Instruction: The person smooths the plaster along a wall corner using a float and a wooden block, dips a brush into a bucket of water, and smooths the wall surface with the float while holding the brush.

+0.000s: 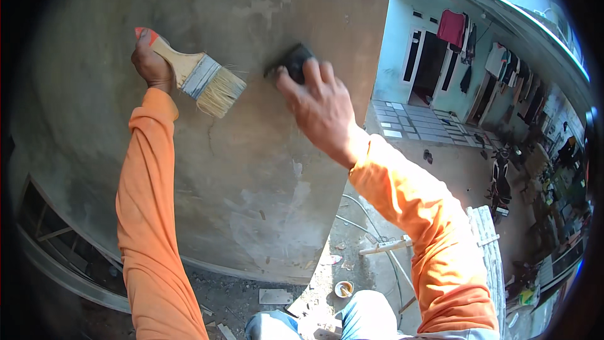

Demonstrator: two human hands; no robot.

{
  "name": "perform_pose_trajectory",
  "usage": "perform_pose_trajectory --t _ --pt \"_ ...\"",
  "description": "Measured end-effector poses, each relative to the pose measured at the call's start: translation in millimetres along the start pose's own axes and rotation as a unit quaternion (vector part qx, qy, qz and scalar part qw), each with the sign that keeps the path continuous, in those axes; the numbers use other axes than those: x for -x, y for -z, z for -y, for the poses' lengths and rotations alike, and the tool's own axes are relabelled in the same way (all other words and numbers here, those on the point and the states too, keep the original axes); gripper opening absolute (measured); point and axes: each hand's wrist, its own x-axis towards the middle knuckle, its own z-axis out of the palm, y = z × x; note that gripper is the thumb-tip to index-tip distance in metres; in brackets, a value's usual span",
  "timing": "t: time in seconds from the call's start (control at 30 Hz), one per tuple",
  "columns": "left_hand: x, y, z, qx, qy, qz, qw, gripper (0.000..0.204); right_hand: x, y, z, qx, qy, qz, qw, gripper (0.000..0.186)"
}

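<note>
My left hand (151, 67) is closed around the handle of a wide paintbrush (200, 77), held in front of the grey plastered wall (245, 164). The brush has a pale wooden handle with a red end, a metal ferrule and straw-coloured bristles pointing down to the right; I cannot tell whether they touch the wall. To its right, my right hand (328, 108) grips a small black block (296, 59) at the wall's surface. The block and fingertips are slightly blurred, so whether it is a sponge or a sanding block cannot be made out.
The wall ends at a vertical edge right of my right hand. Below are rubble, a small bowl (344, 289), hoses (371, 230) and a wooden plank structure (486, 239). A framed opening (69, 245) lies lower left. Beyond are a motorbike (500, 182) and hanging laundry (452, 28).
</note>
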Motion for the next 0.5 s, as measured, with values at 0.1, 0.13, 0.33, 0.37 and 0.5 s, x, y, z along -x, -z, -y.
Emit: perform_pose_trajectory --t 0.1,0.13,0.33,0.37,0.5 --pt "21 -22 0 -0.015 0.067 0.034 0.997 0.030 180 -36 41 -0.027 0.050 0.191 0.980 0.034" --pt "28 -33 -8 -0.029 0.109 0.045 0.993 0.030 227 -40 49 -0.034 0.055 0.213 0.975 0.034" --pt "81 -93 -68 -0.012 0.138 0.234 0.962 0.036 258 -45 74 -0.052 0.006 0.248 0.967 0.034" --pt "85 -109 -75 0.008 0.130 0.253 0.959 0.036 254 -46 74 -0.070 -0.001 0.245 0.967 0.035" --pt "89 -112 -74 0.062 0.164 0.171 0.970 0.034 230 -18 67 -0.297 -0.205 0.206 0.909 0.045"
